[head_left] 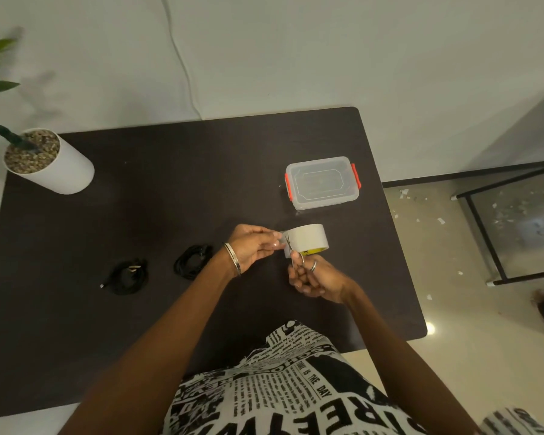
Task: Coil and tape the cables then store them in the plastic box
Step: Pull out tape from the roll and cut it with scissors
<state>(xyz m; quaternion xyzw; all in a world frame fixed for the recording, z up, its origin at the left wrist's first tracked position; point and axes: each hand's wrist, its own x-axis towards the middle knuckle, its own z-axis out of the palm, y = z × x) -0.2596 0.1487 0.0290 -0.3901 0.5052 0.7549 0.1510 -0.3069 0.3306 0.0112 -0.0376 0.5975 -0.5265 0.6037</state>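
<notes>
Nearest the person, the right hand grips a small pair of metal scissors, fingers curled through the loops, blades pointing up at the wide white roll of tape. That roll stands on the dark brown counter and serves as the landmark here. Just left of the roll, the left hand pinches the free end of the tape strip, pulled out a short way, and the blades meet the strip between fingertips and roll.

Further left of the roll lie two coiled black cables, the second bundle well apart from the first; whether they are bound yet I cannot tell.

Beyond the roll sits the clear plastic box with orange latches, its lid on. Far left of the roll stands a white cylindrical plant pot.

The likely trouble: the strip may fold onto itself or stick to the blades if tension slackens during the cut. The blades also sit close to the pinching fingertips.
</notes>
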